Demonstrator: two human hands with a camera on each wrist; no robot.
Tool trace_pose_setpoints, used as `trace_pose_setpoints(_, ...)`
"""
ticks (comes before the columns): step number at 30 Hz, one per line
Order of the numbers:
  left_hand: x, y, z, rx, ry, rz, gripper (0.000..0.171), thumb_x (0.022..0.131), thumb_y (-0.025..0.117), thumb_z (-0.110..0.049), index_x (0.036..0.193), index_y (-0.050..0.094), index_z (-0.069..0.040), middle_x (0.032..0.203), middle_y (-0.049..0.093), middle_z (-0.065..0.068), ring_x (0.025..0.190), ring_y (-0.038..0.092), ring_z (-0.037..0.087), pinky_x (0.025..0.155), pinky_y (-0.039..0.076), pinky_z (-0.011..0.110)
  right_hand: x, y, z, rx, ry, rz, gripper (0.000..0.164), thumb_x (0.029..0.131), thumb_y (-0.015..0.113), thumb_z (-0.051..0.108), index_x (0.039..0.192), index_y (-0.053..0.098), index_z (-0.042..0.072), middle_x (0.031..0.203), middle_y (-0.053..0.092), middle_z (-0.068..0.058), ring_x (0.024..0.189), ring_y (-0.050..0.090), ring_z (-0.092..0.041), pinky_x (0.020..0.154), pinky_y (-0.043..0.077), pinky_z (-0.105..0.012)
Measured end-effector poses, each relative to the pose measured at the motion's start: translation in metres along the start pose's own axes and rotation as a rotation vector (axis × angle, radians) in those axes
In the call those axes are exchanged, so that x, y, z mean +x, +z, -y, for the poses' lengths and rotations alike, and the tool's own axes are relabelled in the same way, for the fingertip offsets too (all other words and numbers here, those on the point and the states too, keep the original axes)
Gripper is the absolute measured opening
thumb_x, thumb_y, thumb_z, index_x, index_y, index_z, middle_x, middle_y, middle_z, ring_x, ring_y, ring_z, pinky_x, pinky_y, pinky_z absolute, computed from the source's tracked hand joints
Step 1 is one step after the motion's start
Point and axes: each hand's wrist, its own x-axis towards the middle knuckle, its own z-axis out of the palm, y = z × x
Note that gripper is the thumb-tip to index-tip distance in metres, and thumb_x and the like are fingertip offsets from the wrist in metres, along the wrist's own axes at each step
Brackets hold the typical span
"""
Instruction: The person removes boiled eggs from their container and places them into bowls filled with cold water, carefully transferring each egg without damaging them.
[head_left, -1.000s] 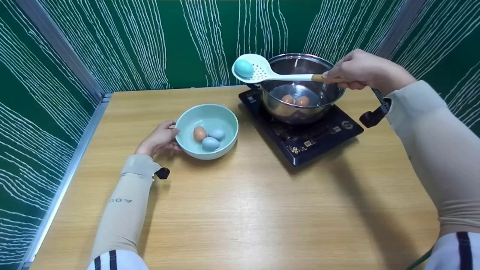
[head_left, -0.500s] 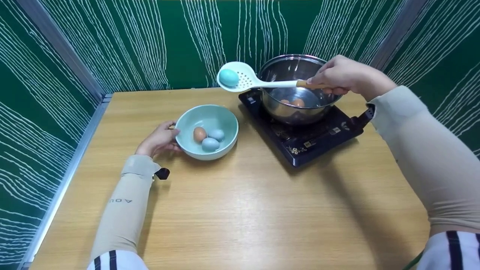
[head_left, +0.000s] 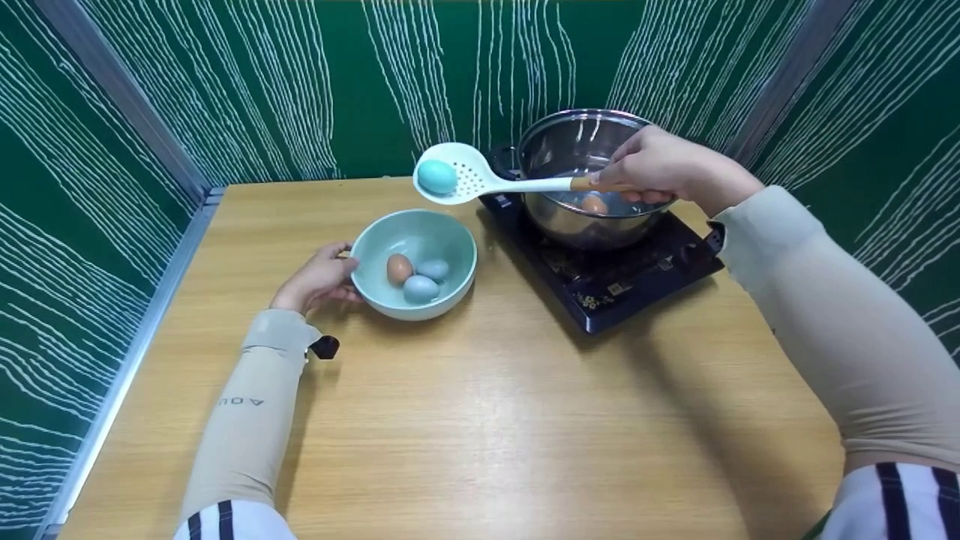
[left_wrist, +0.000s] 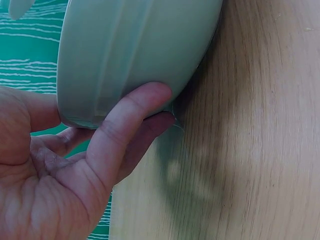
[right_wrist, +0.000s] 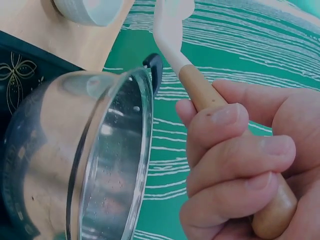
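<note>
My right hand (head_left: 664, 166) grips the wooden handle (right_wrist: 200, 87) of a white skimmer (head_left: 471, 174) with small round holes. In its head rides a turquoise egg (head_left: 437, 177), above and behind the bowl's far rim. The handle crosses over a steel pot (head_left: 592, 229), where a brown egg (head_left: 594, 204) shows; the hand hides part of the inside. At the left, my left hand (head_left: 321, 276) holds a pale green bowl (head_left: 414, 309) by its side, thumb at the rim and fingers against the outer wall (left_wrist: 135, 45). One brown egg (head_left: 400, 268) and two pale blue eggs (head_left: 421, 289) lie in it.
The pot stands on a black induction cooker (head_left: 600, 300) at the back right of the wooden table (head_left: 480, 420). A black pot handle (right_wrist: 154, 72) sticks out at its rim. Green walls (head_left: 405, 82) with white lines enclose the table's back and sides.
The right hand has carried the skimmer and turquoise egg left and lower, from beside the pot's rim toward the bowl. The left hand and bowl have stayed put.
</note>
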Motion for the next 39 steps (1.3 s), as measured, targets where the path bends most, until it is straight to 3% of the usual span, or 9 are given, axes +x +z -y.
trace_pose_setpoints(11,-0.001,-0.001,0.0,0.021,-0.012,0.004,0.055,0.118,0.038,-0.018,0.17,0.027,-0.004,0.154,0.05,0.03,0.112,0.069,0.033,0.086,0.068,0.034,0.005,0.023,0.002,-0.007,-0.052,0.034,0.025,0.105,0.069,0.026,0.104,0.076,0.002,0.06,0.056,0.004,0.046,0.043,-0.009,0.042,0.037,-0.023)
trace_pose_setpoints(16,-0.001,0.0,0.0,0.012,-0.007,0.001,0.054,0.118,0.038,-0.017,0.169,0.028,-0.003,0.156,0.048,0.03,0.12,0.066,0.037,0.085,0.069,0.034,0.006,0.034,0.001,0.021,-0.067,0.053,0.022,0.104,0.071,0.025,0.092,0.072,0.007,0.059,0.055,0.004,0.045,0.043,-0.007,0.04,0.036,-0.021)
trace_pose_setpoints(22,-0.001,0.001,0.0,-0.011,0.006,0.001,0.051,0.118,0.036,-0.016,0.166,0.03,-0.001,0.156,0.046,0.03,0.124,0.063,0.038,0.084,0.068,0.033,0.005,0.047,0.001,-0.024,-0.104,0.051,0.026,0.102,0.074,0.027,0.082,0.07,0.01,0.057,0.055,0.005,0.041,0.042,-0.006,0.038,0.034,-0.021)
trace_pose_setpoints(33,-0.003,0.0,-0.001,-0.004,-0.009,-0.008,0.052,0.118,0.036,-0.016,0.168,0.03,-0.005,0.152,0.049,0.027,0.113,0.067,0.029,0.087,0.068,0.035,0.005,0.07,0.004,-0.024,-0.087,0.097,0.02,0.104,0.072,0.024,0.097,0.074,0.005,0.059,0.055,0.004,0.044,0.042,-0.006,0.04,0.033,-0.02)
trace_pose_setpoints(39,-0.003,0.0,-0.002,0.012,-0.019,-0.013,0.052,0.119,0.037,-0.019,0.169,0.031,-0.007,0.153,0.05,0.026,0.118,0.066,0.031,0.089,0.068,0.035,0.008,0.081,0.001,-0.076,-0.084,0.099,0.019,0.104,0.072,0.023,0.094,0.071,0.006,0.059,0.054,0.004,0.046,0.041,-0.007,0.041,0.032,-0.02)
